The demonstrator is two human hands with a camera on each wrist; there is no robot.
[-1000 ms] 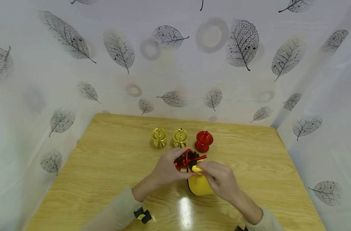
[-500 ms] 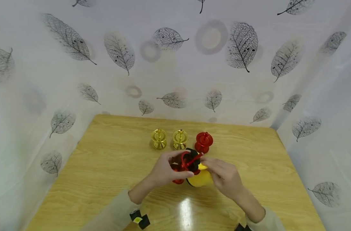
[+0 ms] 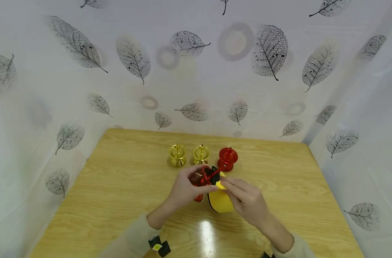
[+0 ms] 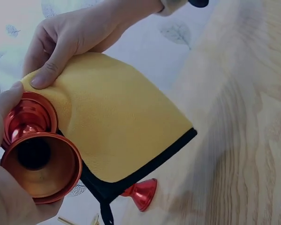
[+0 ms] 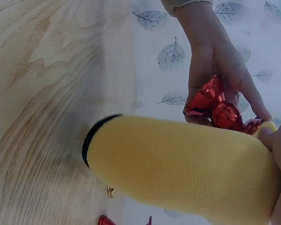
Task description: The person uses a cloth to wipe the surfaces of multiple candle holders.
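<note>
My left hand grips a red metal candle holder with a hollow flared foot, tilted with its spike pointing up and to the right in the head view. My right hand pinches a folded yellow cloth with black edging against the candle holder's dish. In the left wrist view, the right thumb presses on the cloth just beside the dish rim, and the rest of the cloth hangs down. From the right wrist, the foot and stem of the red holder show behind the cloth.
Two gold candle holders and another red candle holder stand upright in a row beyond the hands on the wooden table. A white leaf-print curtain borders the table's back and sides.
The held candle holder has been tipped and turned, its spike now pointing more upward than a second ago. The cloth has shifted along the dish with the right hand. The standing holders stay put.
</note>
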